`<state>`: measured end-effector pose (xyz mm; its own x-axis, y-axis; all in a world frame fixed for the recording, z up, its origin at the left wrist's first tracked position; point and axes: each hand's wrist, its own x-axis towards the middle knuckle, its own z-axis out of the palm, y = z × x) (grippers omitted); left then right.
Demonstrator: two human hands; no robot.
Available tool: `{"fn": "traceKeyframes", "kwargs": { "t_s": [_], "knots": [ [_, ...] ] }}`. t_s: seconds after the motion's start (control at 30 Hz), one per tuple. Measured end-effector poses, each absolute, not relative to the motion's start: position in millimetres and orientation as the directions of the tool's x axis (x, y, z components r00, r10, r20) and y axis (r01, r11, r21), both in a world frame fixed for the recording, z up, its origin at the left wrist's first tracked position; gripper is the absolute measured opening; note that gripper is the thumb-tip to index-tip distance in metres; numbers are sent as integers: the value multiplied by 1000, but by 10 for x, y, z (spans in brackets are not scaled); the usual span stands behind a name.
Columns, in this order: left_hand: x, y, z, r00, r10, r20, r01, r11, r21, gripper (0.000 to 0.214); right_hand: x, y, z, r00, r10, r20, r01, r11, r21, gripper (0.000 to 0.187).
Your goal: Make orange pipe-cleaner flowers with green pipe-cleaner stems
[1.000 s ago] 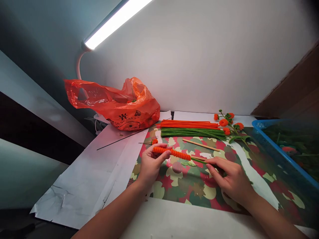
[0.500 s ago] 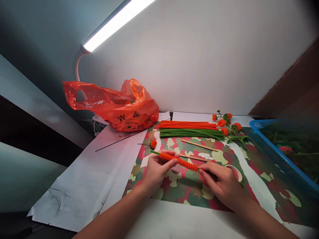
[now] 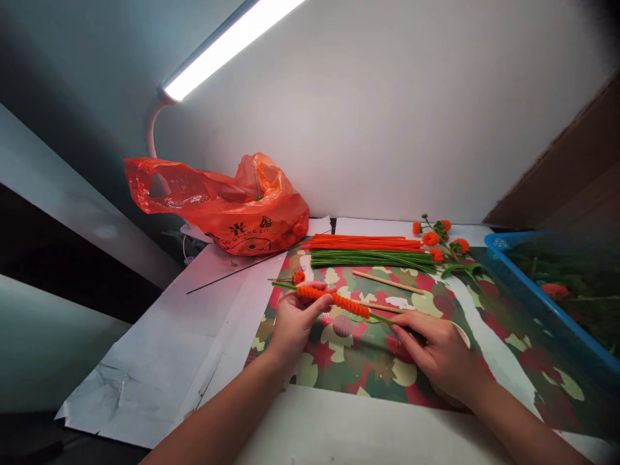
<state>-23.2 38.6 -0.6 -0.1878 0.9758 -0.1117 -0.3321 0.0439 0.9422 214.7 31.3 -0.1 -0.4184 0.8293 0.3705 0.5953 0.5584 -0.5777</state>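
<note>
My left hand (image 3: 296, 318) is closed round an orange pipe-cleaner coil (image 3: 334, 301) threaded on a green pipe cleaner (image 3: 381, 318). The green stem pokes out to the left of my fingers. My right hand (image 3: 433, 352) pinches the right end of that green stem, low over the patterned mat (image 3: 368, 368). A wooden stick (image 3: 385, 307) lies just behind the coil. A small orange ball on a wire (image 3: 299, 278) sits beside my left fingertips.
Bundles of orange pipe cleaners (image 3: 365, 243) and green pipe cleaners (image 3: 372, 259) lie at the back with another wooden stick (image 3: 387, 282) and an orange flower sprig (image 3: 438, 239). An orange plastic bag (image 3: 227, 203) sits back left, a blue basket (image 3: 547, 290) at right. A lamp (image 3: 227, 48) hangs overhead.
The coil has slid leftward along the green stem, baring green between it and my right hand. More stem sticks out past my left hand. Both hands stayed near the same place.
</note>
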Motion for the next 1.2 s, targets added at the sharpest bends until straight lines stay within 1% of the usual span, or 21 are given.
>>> {"fn": "traceKeyframes", "kwargs": {
  "t_s": [0.17, 0.33, 0.4, 0.53, 0.7, 0.77, 0.83, 0.87, 0.93, 1.0, 1.07, 1.13, 1.2],
  "knots": [
    [-186, 352, -29, -145, 984, -103, -314, 53, 948, 26, 2081, 255, 15, -450, 823, 347, 574, 564, -594, 21],
    [-142, 318, -27, 10, 995, -98, -290, 96, 952, 24, 2052, 240, -23, -452, 819, 354, 558, 569, -605, 20],
    [-128, 303, -19, 29, 993, -111, -287, 115, 951, 25, 2042, 237, -35, -453, 826, 336, 555, 557, -618, 20],
    [-134, 308, -7, -42, 989, -139, -280, 122, 952, 33, 2043, 241, -6, -415, 865, 282, 556, 486, -674, 19],
    [-194, 388, -26, -233, 959, -163, -320, 83, 944, 43, 2153, 336, 57, -236, 957, 170, 591, 280, -757, 21],
    [-215, 417, -42, -263, 950, -168, -345, 70, 936, 45, 2206, 388, 76, -143, 982, 119, 507, 176, -844, 24],
    [-225, 429, -59, -267, 948, -174, -361, 69, 930, 46, 2240, 426, 97, -93, 995, 27, 336, 57, -940, 31],
    [-224, 429, -65, -261, 949, -174, -360, 72, 930, 46, 2249, 438, 107, -83, 996, -25, 238, -5, -971, 35],
    [-215, 417, -69, -225, 959, -170, -340, 86, 936, 44, 2247, 446, 115, -74, 991, -111, 69, -106, -992, 41],
    [-198, 393, -57, -133, 973, -187, -280, 144, 949, 41, 2225, 437, 97, -50, 989, -139, -47, -141, -989, 42],
    [-179, 361, -30, 6, 969, -248, -163, 246, 956, 40, 2186, 412, 57, -56, 990, -133, -109, -138, -984, 39],
    [-162, 324, 7, 142, 935, -326, -22, 332, 943, 38, 2136, 373, 14, -116, 984, -135, -134, -150, -980, 33],
    [-151, 287, 46, 273, 889, -368, 90, 358, 929, 34, 2085, 326, -7, -199, 968, -153, -124, -180, -976, 28]
  ]
}}
